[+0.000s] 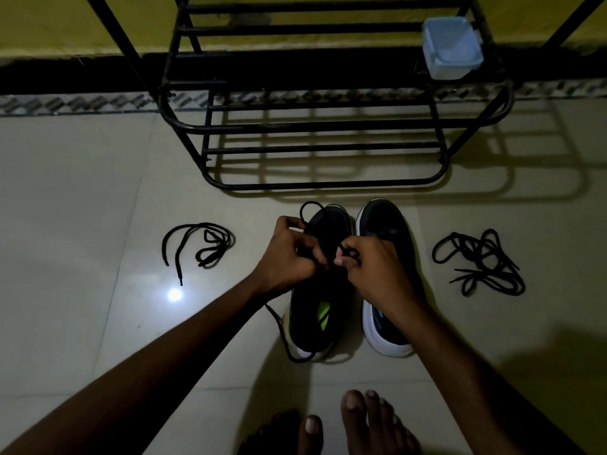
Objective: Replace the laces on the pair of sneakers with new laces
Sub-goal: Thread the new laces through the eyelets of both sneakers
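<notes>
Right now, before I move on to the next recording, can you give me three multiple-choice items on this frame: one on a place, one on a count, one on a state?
1. Where does the plastic tub sit?
A. beside the feet
B. on the black rack
C. inside a sneaker

2. How many loose lace bundles lie on the floor?
A. none
B. five
C. two

3. What are the left hand and right hand doing?
A. gripping the lace over the left sneaker
B. resting flat
C. lifting the tub

Answers:
1 B: the tub stands on a rack shelf.
2 C: there is one bundle on each side of the pair.
3 A: the curled fingers of both hands meet on the lace.
</notes>
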Demonstrator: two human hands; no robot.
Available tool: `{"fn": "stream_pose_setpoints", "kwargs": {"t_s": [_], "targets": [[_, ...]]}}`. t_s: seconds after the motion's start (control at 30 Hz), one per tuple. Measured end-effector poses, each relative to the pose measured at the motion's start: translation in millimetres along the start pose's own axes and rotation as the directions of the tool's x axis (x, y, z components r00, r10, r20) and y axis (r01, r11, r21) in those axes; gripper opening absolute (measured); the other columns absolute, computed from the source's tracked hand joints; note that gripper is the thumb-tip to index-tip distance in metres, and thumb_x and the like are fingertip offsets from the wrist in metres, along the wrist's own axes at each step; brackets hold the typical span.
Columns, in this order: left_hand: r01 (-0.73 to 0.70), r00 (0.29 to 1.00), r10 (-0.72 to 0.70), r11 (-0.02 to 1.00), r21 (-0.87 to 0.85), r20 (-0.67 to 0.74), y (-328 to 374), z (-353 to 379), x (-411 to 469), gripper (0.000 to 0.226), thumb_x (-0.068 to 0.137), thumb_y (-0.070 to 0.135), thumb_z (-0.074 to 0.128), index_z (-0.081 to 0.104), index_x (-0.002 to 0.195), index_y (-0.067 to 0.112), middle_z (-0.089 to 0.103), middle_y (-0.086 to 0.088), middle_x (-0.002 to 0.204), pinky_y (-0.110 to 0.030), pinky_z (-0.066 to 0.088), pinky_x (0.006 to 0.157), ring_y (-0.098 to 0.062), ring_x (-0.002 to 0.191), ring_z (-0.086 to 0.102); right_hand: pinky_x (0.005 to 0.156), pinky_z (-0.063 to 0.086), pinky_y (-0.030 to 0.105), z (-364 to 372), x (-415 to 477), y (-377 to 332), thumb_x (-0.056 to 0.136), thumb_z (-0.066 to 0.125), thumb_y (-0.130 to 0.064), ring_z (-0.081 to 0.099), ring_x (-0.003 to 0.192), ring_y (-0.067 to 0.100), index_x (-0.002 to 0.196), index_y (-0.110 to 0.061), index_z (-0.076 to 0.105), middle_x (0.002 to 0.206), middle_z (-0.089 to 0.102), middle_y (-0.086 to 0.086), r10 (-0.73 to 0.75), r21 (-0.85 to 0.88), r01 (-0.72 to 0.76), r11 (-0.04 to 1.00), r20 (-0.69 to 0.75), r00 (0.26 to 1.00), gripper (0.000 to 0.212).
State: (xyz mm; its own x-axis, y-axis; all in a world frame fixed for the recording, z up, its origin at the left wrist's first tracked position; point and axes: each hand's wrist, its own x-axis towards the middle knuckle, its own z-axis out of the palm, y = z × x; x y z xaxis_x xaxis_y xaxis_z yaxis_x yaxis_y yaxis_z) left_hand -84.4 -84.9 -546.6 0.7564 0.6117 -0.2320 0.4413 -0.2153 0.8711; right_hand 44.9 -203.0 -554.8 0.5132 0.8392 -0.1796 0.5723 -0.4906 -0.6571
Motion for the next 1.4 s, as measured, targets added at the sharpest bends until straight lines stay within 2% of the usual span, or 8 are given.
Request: {"fn": "stream_pose_setpoints", "kwargs": {"t_s": [0.27,0.47,0.63,0.8,0.93,1.03,1.23,1.4], "targets": [[-0.120,0.989,0.117,0.992,0.031,0.089,-2.6,-8.5,2.4,0.018,0.071,0.000,0.078,0.075,0.070,0.018,0.044,0.055,0.097,-0.026,0.052,0.094,-0.018,0.133,0.038,0.069,0.046,0.024,5.8,-3.7,-2.4,0.086,0.071,-0.006,0.063,0.077,0.011,0.072,-0.027,0.058,0.066,0.056,-0.012,0.020,-0.020,-0.021,1.000,-0.029,0.999,0.028],[-0.480,0.858,0.358,0.815,0.324,0.369,-7.3,-17.8,8.3,0.026,0.061,0.019,0.069,0.068,0.087,0.013,0.059,-0.012,0.103,-0.020,0.045,0.089,-0.023,0.129,0.031,0.075,0.058,0.037,15.0,-8.0,-3.7,0.087,0.069,-0.008,0.066,0.083,0.019,0.080,-0.021,0.064,0.081,0.066,0.002,0.052,0.009,-0.051,0.999,-0.054,0.997,0.015],[-0.541,0.839,0.417,0.716,0.442,0.351,-5.4,-13.2,0.0,0.042,0.071,0.036,0.064,0.070,0.108,0.017,0.039,-0.014,0.126,-0.039,0.053,0.092,-0.032,0.128,0.039,0.074,0.048,0.022,8.9,-11.1,-5.7,0.090,0.061,-0.001,0.066,0.084,0.015,0.091,-0.015,0.071,0.080,0.065,-0.002,0.074,0.056,-0.070,0.996,-0.061,0.995,0.018],[-0.551,0.834,0.460,0.691,0.469,0.303,-13.9,-10.2,-7.7,0.021,0.081,0.029,0.066,0.073,0.097,0.018,0.039,-0.015,0.132,-0.040,0.055,0.065,-0.031,0.113,0.051,0.069,0.047,0.016,10.6,-11.6,-2.6,0.090,0.066,-0.006,0.066,0.081,0.009,0.079,-0.024,0.067,0.078,0.068,-0.005,0.119,0.129,-0.111,0.985,-0.053,0.992,0.022],[-0.601,0.796,0.514,0.733,0.319,0.320,-17.1,-10.3,-10.5,0.011,0.074,0.014,0.072,0.076,0.084,0.013,0.043,-0.017,0.132,-0.039,0.050,0.088,-0.035,0.127,0.045,0.077,0.054,0.026,11.3,-12.9,-1.1,0.090,0.070,-0.010,0.067,0.084,0.012,0.076,-0.026,0.066,0.077,0.069,-0.006,0.132,0.172,-0.121,0.978,-0.052,0.990,0.021],[-0.502,0.838,0.452,0.858,0.106,0.306,-17.6,-14.1,-8.1,0.022,0.080,0.014,0.062,0.079,0.092,0.005,0.043,-0.017,0.137,-0.028,0.039,0.106,-0.024,0.130,0.043,0.079,0.058,0.029,10.0,-13.4,-1.5,0.089,0.071,-0.013,0.068,0.082,0.011,0.082,-0.022,0.072,0.077,0.070,-0.008,0.120,0.176,-0.107,0.978,-0.062,0.991,0.012],[-0.058,0.948,0.131,0.968,-0.246,0.291,-16.8,-12.5,-1.8,0.033,0.086,-0.014,0.053,0.059,0.117,-0.009,0.052,-0.016,0.126,-0.028,0.049,0.090,-0.020,0.115,0.058,0.082,0.062,0.041,13.6,-15.0,2.1,0.088,0.065,0.001,0.072,0.083,0.016,0.093,-0.014,0.078,0.083,0.073,-0.003,0.169,0.270,-0.151,0.951,-0.046,0.985,0.021],[-0.490,0.823,0.396,0.858,0.156,0.407,-17.7,-23.8,3.4,0.020,0.085,-0.014,0.062,0.072,0.089,0.003,0.047,-0.010,0.127,-0.026,0.040,0.103,-0.012,0.127,0.044,0.076,0.062,0.036,10.2,-15.3,1.5,0.088,0.064,0.003,0.070,0.077,0.013,0.086,-0.016,0.072,0.073,0.069,-0.003,0.140,0.274,-0.120,0.954,-0.056,0.989,0.021]]}}
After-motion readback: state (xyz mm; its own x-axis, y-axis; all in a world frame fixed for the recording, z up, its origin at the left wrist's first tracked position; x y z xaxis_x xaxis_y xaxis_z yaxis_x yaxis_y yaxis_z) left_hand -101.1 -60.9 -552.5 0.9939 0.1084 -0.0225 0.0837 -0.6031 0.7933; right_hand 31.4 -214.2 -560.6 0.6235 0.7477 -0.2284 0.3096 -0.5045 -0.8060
